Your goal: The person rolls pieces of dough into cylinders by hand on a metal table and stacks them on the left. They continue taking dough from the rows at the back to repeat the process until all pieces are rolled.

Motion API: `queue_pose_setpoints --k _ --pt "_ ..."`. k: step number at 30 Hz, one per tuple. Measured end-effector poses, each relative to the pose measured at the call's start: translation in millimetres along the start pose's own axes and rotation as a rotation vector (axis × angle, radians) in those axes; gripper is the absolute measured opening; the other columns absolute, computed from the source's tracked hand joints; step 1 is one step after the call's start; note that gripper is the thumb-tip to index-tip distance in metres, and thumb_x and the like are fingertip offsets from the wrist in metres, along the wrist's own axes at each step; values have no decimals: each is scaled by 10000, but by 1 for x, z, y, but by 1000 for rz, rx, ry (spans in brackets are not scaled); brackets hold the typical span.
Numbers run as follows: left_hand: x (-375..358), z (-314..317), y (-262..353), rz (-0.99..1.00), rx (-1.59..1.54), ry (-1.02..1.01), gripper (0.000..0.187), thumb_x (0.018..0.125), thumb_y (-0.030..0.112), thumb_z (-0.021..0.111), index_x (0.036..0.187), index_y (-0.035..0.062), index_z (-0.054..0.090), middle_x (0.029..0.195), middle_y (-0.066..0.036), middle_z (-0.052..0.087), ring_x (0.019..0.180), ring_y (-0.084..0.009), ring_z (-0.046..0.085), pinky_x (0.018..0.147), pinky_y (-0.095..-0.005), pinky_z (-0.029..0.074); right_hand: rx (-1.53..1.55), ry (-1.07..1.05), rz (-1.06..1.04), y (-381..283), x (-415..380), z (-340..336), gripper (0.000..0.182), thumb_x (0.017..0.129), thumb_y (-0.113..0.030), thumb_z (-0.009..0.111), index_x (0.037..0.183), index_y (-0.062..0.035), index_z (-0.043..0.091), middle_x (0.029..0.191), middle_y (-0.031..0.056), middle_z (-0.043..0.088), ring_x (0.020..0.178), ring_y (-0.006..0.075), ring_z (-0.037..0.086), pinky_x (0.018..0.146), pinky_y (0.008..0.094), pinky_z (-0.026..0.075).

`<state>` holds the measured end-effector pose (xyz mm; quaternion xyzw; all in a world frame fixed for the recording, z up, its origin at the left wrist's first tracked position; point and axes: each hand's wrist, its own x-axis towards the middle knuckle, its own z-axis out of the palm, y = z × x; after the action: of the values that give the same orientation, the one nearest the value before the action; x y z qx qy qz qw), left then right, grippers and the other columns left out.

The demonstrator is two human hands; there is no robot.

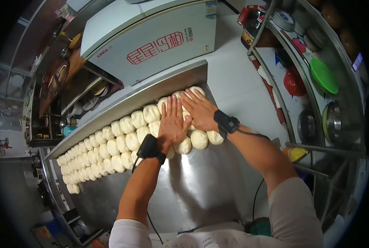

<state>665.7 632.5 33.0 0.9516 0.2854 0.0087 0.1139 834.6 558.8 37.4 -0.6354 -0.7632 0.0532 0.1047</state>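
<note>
Stainless-steel worktop [201, 182], seen from above, with a raised back edge running along its far side. Beyond that edge stands a white chest freezer [151, 37] marked with red characters. To the right, a metal rack [316, 103] carries a green lid [324, 75], a red bag [294, 82] and steel pots [333, 120]. Along the back edge of the worktop lie rows of pale dough balls [118, 142], packed touching one another, three deep for most of the run and thinning to a small cluster at the far left end. At the right end of the rows, both hands lie flat, palms down, fingers extended and close together, pressing on the dough balls rather than gripping any single piece. The left hand [173, 124] covers pieces in the middle of the stack; the right hand [200, 109] lies just beside it, fingertips near the back edge, its thumb side touching the left hand. Each wrist bears a black strap-mounted device, left [150, 148] and right [226, 123], the right one trailing a thin cable
</note>
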Motion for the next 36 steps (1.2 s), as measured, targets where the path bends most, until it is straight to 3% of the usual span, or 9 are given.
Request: queue_pose_setpoints --k 6,12,13,21,24,26,28,33,36 --pt "-51 13 29 24 -108 -78 829 1043 468 353 1553 -167 197 1643 -365 147 1561 -477 80 1277 -533 57 112 -88 19 -26 -43 -6 697 965 -248 500 1565 53 311 1653 212 295 1565 306 225 1287 468 128" --pt "-40 19 29 1 -102 55 829 1034 460 378 1555 -161 201 1639 -357 176 1559 -467 116 1280 -533 64 57 -20 37 -27 -41 7 659 1036 -331 428 1576 28 309 1658 198 290 1570 295 207 1293 463 111" --pt "-42 17 31 -5 -65 59 828 1035 463 383 1557 -155 205 1644 -349 176 1558 -466 119 1279 -537 63 109 -46 26 -28 -41 3 691 1024 -350 456 1564 55 307 1647 232 291 1564 336 211 1288 481 119" --pt "-71 18 45 -37 -105 -10 833 1025 459 449 1572 -122 212 1649 -346 159 1560 -468 105 1276 -540 76 25 -23 -10 -42 -62 6 707 1036 -382 466 1561 62 303 1653 233 273 1566 332 202 1285 472 138" --pt "-96 -4 29 -67 -155 109 826 1022 444 465 1574 -116 213 1648 -345 168 1556 -470 125 1275 -539 75 158 -161 79 -52 -44 -10 700 1031 -353 494 1553 74 306 1647 242 280 1559 342 218 1280 464 169" --pt "-112 -9 -3 -270 -6 82 810 1035 402 423 1585 -123 142 1670 -331 91 1574 -445 41 1277 -535 25 187 95 -27 -62 -18 -15 685 1016 -341 529 1511 102 361 1623 256 317 1542 340 261 1272 455 196" --pt "-124 -5 -28 -333 -7 62 832 1035 432 428 1583 -127 144 1669 -330 101 1575 -444 35 1277 -531 20 153 92 -39 -68 20 -12 705 1015 -367 530 1511 105 359 1623 259 316 1540 340 264 1274 440 200" --pt "-128 4 -24 -329 40 83 852 1034 475 448 1551 -159 209 1656 -339 146 1562 -464 95 1276 -536 67 34 -17 -15 -75 50 29 742 1026 -399 486 1547 100 311 1646 264 270 1563 356 205 1291 452 119" --pt "-128 2 -24 -315 -24 107 836 1034 460 448 1550 -155 217 1652 -345 151 1562 -463 102 1273 -545 78 4 -31 -34 -77 51 29 719 1032 -388 482 1544 91 325 1643 258 280 1561 350 212 1285 469 135"
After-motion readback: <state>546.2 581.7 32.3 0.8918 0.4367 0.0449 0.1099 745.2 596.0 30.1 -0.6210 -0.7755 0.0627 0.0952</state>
